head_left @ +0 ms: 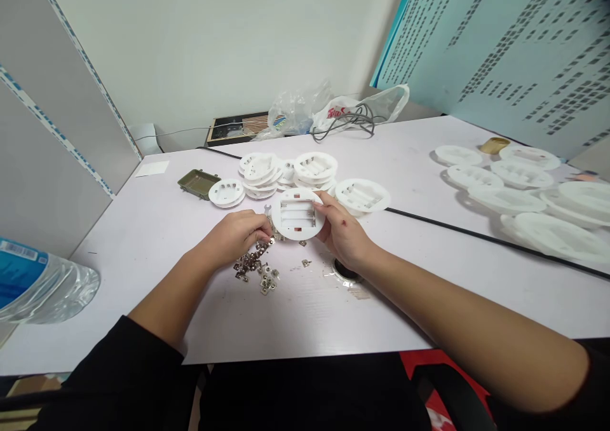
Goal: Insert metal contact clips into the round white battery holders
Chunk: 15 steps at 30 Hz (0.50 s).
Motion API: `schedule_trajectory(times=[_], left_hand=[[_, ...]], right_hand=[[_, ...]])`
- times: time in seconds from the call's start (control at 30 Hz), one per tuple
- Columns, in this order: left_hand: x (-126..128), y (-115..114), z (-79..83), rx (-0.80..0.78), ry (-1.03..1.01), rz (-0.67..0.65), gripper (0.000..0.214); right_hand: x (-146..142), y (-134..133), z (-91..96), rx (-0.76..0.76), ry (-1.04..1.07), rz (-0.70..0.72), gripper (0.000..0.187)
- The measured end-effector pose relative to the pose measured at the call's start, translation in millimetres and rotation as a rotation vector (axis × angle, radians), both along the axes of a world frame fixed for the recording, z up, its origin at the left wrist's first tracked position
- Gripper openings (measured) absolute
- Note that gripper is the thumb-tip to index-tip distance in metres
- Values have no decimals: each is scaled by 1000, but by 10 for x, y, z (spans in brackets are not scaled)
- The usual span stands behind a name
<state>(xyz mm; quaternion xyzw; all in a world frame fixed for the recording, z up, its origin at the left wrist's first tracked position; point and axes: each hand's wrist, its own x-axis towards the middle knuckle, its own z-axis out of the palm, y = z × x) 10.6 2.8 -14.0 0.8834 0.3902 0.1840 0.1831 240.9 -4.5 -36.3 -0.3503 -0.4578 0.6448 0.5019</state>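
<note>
My right hand (343, 231) grips the right edge of a round white plastic battery holder (298, 213), which has metal-tipped slots and is tilted up off the table. My left hand (233, 237) sits at the holder's left edge with its fingertips pinched together. Whatever those fingertips hold is hidden or too small to tell. Just below that hand lies a loose heap of small metal battery contacts (255, 267). A few stray contacts (305, 263) lie to the right of the heap.
Stacks of white holders (260, 175) stand beyond my hands, beside an olive-green box (199, 184). Several white round pieces (505, 199) and a brass-coloured ring (494, 145) lie at right. A water bottle (38, 283) lies at left. Plastic bags (295, 113) and a dark cable (343, 123) sit behind.
</note>
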Motion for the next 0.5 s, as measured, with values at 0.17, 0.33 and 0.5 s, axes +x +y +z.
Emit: schedule_trajectory(times=[0.17, 0.33, 0.5], left_hand=[[-2, 11, -7, 51, 17, 17, 12], [-6, 12, -14, 149, 48, -27, 7], [-28, 10, -24, 186, 26, 4, 15]], right_hand=[[3, 3, -9, 5, 6, 4, 25], [17, 24, -45, 19, -5, 12, 24], [17, 33, -45, 13, 5, -19, 22]])
